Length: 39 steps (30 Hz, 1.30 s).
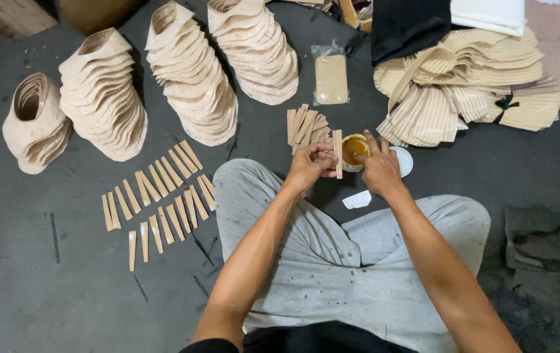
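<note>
Left hand grips a tan strip; right hand dips fingers into a glue pot, loose strips behind

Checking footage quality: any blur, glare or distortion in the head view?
Head view: even, soft light, faint shadows; the glue pot shows slight sheen, no harsh glare; left hand and right hand look sharp; wide-angle lens bends the stacks of tan pieces near the edges.
</note>
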Motion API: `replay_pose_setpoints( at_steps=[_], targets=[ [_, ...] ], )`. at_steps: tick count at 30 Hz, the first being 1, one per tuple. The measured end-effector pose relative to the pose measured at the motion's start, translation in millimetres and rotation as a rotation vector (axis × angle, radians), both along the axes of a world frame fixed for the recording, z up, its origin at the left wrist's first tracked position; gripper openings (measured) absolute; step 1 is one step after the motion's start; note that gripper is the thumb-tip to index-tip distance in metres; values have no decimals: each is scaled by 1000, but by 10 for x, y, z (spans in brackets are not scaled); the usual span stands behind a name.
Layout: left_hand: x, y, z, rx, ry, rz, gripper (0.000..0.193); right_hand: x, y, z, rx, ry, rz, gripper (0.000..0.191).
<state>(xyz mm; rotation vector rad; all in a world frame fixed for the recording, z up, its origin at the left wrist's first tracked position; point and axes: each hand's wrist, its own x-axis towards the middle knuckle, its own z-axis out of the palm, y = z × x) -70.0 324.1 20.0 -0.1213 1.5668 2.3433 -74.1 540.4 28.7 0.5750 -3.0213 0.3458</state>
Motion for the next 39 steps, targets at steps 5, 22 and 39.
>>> replay_pose_setpoints(
  at_steps=[5,22,39],
  targets=[
    [6,1,47,25,-4,6,46,182,98,21,-73,158,-14,38],
    [84,21,360,-4,10,-89,56,185,-190,647,-916,-158,69,67],
    [-13,-46,123,355,-50,-5,54,522,-194,763,-884,-62,178,60]
  ],
)
